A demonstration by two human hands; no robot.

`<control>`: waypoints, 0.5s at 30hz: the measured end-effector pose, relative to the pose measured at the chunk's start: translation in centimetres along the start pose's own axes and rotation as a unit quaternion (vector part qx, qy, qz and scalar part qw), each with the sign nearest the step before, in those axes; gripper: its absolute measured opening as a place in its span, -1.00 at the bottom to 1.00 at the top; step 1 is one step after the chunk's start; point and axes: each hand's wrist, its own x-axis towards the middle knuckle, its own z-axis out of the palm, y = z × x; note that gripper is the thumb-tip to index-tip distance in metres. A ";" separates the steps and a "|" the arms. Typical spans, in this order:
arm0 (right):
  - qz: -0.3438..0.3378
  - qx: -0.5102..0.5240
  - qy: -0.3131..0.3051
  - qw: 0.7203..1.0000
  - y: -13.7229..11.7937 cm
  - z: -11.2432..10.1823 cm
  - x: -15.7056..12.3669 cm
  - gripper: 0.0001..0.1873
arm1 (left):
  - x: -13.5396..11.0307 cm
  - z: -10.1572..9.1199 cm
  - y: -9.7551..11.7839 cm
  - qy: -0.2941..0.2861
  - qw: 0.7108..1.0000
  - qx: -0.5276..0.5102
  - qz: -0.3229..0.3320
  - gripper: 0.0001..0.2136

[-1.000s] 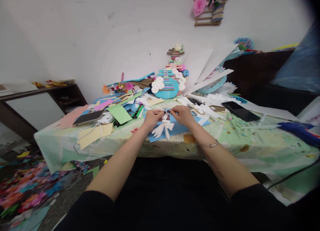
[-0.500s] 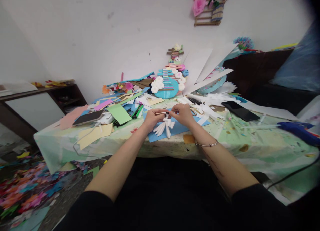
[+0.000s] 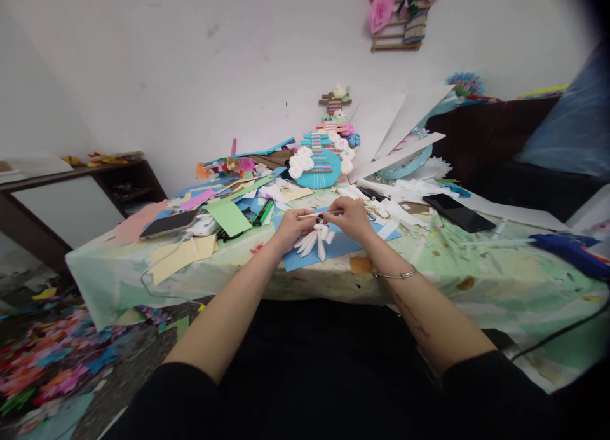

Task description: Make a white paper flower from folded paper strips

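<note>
My left hand (image 3: 290, 229) and my right hand (image 3: 351, 217) meet over a blue paper sheet (image 3: 296, 262) at the table's near side. Between them runs a thin pale stick (image 3: 307, 216), its left part pinched in my left fingers and its right part in my right fingers. A small dark piece (image 3: 319, 218) shows at the middle of the stick; its kind is too small to tell. Just below the fingers is a white paper piece (image 3: 315, 241) with several finger-like strips fanned out over the sheet. Whether it hangs from the stick, I cannot tell.
Colored paper scraps, a green cutter (image 3: 262, 212) and a phone (image 3: 169, 224) lie to the left. Another phone (image 3: 458, 212) and a blue glue gun (image 3: 569, 252) are on the right. A turquoise round craft piece (image 3: 328, 170) with white flowers stands behind my hands.
Both hands stay in nearly the same place with small finger shifts. The dark piece at the middle of the stick shows more clearly between my fingertips. The whole view has shifted very slightly.
</note>
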 end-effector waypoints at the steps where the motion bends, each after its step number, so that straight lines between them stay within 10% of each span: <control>1: 0.000 0.002 -0.001 1.000 0.1 0.0 0.0 -0.82 | 0.0 0.0 0.0 -0.002 1.000 -0.002 -0.002 -0.67; 15: 0.017 -0.062 -0.039 0.997 0.0 -0.2 -0.1 -0.68 | 0.4 -0.4 -0.2 0.011 0.999 0.019 0.048 -0.68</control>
